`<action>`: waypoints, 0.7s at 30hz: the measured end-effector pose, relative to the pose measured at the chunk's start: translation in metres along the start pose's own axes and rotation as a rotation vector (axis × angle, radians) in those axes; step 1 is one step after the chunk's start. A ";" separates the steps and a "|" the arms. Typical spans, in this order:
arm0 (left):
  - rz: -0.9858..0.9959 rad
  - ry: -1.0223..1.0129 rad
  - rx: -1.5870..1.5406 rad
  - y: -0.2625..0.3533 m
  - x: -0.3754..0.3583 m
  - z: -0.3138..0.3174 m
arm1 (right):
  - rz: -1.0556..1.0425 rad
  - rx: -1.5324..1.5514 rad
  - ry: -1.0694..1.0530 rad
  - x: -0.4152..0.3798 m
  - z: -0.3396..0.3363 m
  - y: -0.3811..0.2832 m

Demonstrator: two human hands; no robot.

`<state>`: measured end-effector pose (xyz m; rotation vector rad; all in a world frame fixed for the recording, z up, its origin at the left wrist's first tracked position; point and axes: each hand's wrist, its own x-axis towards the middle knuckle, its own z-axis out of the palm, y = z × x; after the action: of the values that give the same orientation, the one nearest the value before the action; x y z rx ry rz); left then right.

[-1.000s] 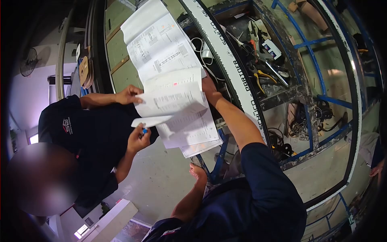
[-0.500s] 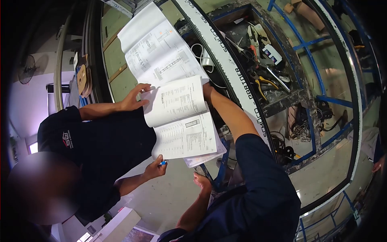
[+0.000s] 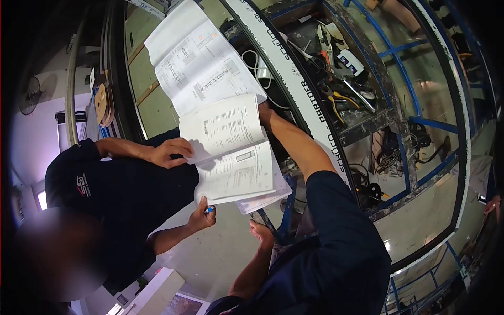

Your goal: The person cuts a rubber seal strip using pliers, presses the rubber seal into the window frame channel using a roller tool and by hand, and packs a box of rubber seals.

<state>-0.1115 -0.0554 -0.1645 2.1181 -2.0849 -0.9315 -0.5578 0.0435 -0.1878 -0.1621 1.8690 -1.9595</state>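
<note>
My right hand (image 3: 265, 112) reaches in at the edge of an open stack of printed drawings (image 3: 226, 126). Its fingers are hidden beneath the sheets, so its grip does not show. Below the stack hangs my left hand (image 3: 261, 231), fingers curled in, apart from the papers and with nothing visible in it. A co-worker across from me has one hand (image 3: 173, 152) at the left edge of the pages. That person's other hand (image 3: 202, 216) is at the lower corner of the stack, with a blue-tipped pen (image 3: 210, 209) in it.
A long frame profile (image 3: 310, 94) with white printed film runs right of the papers. Beyond it, a tool tray (image 3: 367, 118) holds pliers (image 3: 338, 102), other tools and a white-and-blue box (image 3: 350, 62). Blue metal bars (image 3: 401, 68) and coiled cables (image 3: 388, 157) lie further right.
The co-worker's upper hand has moved down along the page edge, its fingers now lower over the sheet. The papers sit slightly further left in view. My hands keep nearly the same pose.
</note>
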 end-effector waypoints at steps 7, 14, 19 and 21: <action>0.069 0.042 0.007 0.001 -0.003 0.003 | -0.003 0.003 0.007 -0.001 0.002 -0.001; 0.099 0.095 0.079 -0.019 0.016 0.011 | 0.073 -0.258 0.080 -0.024 -0.007 -0.008; 0.117 0.102 0.055 -0.005 0.005 0.009 | -0.239 -0.746 0.246 -0.073 -0.010 0.012; 0.101 0.059 0.013 0.006 -0.006 0.002 | -0.299 -0.731 0.430 -0.094 -0.002 0.024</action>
<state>-0.1175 -0.0498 -0.1616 1.9989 -2.1523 -0.8360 -0.4680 0.0807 -0.1921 -0.2583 2.9347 -1.4507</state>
